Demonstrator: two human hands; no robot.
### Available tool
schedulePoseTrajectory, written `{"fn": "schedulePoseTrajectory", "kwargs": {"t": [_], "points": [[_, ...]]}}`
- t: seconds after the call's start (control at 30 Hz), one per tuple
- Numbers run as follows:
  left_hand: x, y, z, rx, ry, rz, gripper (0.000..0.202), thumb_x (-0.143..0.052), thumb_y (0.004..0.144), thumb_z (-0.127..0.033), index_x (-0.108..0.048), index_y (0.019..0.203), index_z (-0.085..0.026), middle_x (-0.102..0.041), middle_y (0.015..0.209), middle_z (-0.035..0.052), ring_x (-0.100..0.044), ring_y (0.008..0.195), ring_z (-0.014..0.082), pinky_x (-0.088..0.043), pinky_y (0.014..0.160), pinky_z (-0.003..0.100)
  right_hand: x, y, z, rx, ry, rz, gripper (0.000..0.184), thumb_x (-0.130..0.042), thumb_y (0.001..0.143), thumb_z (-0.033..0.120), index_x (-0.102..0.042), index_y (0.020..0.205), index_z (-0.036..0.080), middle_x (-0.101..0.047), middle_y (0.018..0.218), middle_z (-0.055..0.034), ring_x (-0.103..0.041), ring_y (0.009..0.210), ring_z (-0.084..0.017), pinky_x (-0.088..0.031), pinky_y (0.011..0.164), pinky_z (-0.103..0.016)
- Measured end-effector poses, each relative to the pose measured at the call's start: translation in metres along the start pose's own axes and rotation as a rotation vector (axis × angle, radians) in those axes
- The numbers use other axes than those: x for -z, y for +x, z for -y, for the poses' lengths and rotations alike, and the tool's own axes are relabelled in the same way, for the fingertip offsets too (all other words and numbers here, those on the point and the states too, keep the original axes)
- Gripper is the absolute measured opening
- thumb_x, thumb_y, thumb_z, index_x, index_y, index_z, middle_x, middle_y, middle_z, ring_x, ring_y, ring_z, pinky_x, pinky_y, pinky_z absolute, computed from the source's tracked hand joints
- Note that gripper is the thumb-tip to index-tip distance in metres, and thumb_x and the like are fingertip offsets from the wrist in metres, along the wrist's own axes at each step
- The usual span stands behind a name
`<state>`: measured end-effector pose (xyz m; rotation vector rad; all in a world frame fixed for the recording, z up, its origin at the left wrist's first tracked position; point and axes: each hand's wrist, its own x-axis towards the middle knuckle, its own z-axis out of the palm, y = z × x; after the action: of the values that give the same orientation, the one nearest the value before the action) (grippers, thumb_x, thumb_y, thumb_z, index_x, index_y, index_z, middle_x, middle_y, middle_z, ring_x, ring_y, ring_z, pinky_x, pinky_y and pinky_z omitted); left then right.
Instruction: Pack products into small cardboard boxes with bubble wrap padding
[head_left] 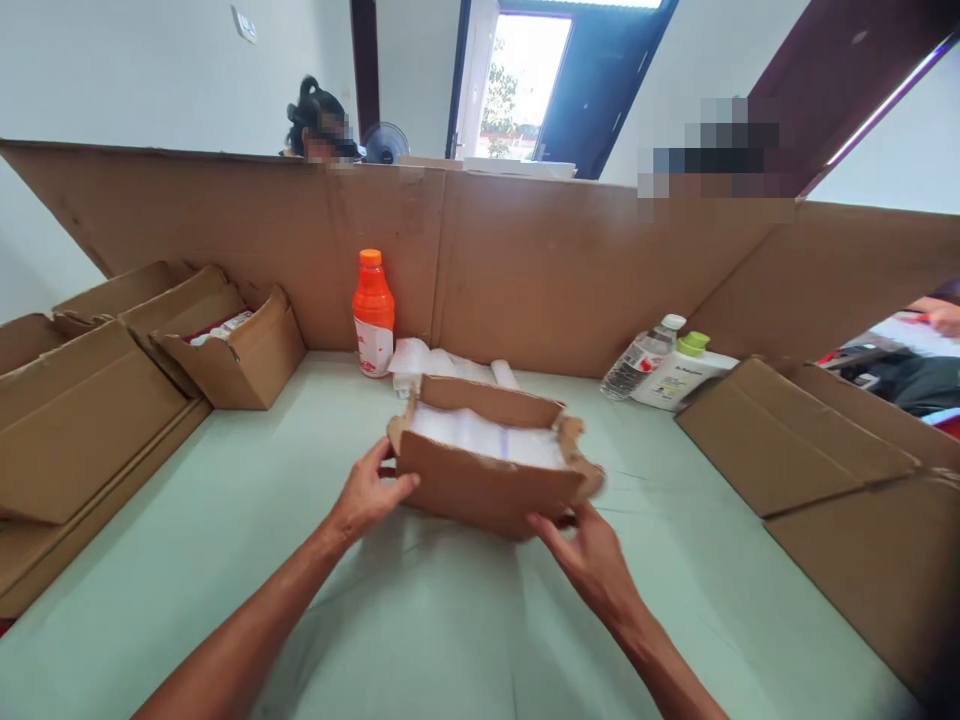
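Note:
A small open cardboard box (487, 485) sits in the middle of the pale green table (420, 620), with white plastic packets showing inside it. My left hand (367, 495) grips the box's left end, thumb on its front face. My right hand (589, 560) reaches under the box's lower right corner, fingers curled against it and partly hidden. Behind the box lies a heap of white plastic bags (442, 365).
An orange bottle (373, 315) stands at the back by the cardboard partition (525, 270). A clear bottle (641, 360) and a white pump bottle (682, 375) lie at the back right. Open cartons (232, 350) stand left, flat cardboard (810, 450) right. People sit beyond the partition.

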<state>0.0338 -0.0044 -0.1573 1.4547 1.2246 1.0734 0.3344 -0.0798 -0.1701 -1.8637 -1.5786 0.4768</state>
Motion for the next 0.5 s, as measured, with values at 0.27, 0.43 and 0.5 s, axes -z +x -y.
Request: {"fn": "schedulePoseTrajectory", "kwargs": {"t": [0.27,0.43,0.5], "points": [[-0.058,-0.018,0.02,-0.077,0.131,-0.023,0.048,-0.069,0.078,-0.051,-0.067,0.114,-0.02,-0.067,0.094,0.0052,-0.063,0.073,0.0181,-0.055,0.07,0.034,0.048,-0.105,-0.084,-0.035,0.148,-0.141,0.117,-0.075,0.068,0.071,-0.024,0.159,0.019,-0.04,0.158,-0.0205,-0.045,0.141,-0.041,-0.045,0.11,-0.054],[-0.079,-0.025,0.048,0.079,-0.026,0.057,0.072,-0.073,0.074,-0.059,-0.052,0.13,-0.018,-0.062,0.088,0.0015,-0.063,0.07,0.0176,-0.055,0.063,0.032,0.03,-0.078,-0.084,0.03,0.328,-0.08,0.13,-0.08,0.061,0.074,-0.011,0.162,0.027,-0.042,0.157,-0.0176,-0.046,0.141,-0.04,-0.042,0.113,-0.056],[-0.09,-0.023,0.05,0.117,-0.138,0.042,0.082,-0.077,0.07,-0.058,-0.045,0.135,-0.019,-0.061,0.09,0.0013,-0.065,0.078,0.0191,-0.058,0.067,0.033,0.017,-0.079,-0.083,0.11,0.344,-0.093,0.127,-0.08,0.064,0.071,-0.012,0.162,0.027,-0.043,0.156,-0.0165,-0.045,0.141,-0.04,-0.042,0.114,-0.055]]}}
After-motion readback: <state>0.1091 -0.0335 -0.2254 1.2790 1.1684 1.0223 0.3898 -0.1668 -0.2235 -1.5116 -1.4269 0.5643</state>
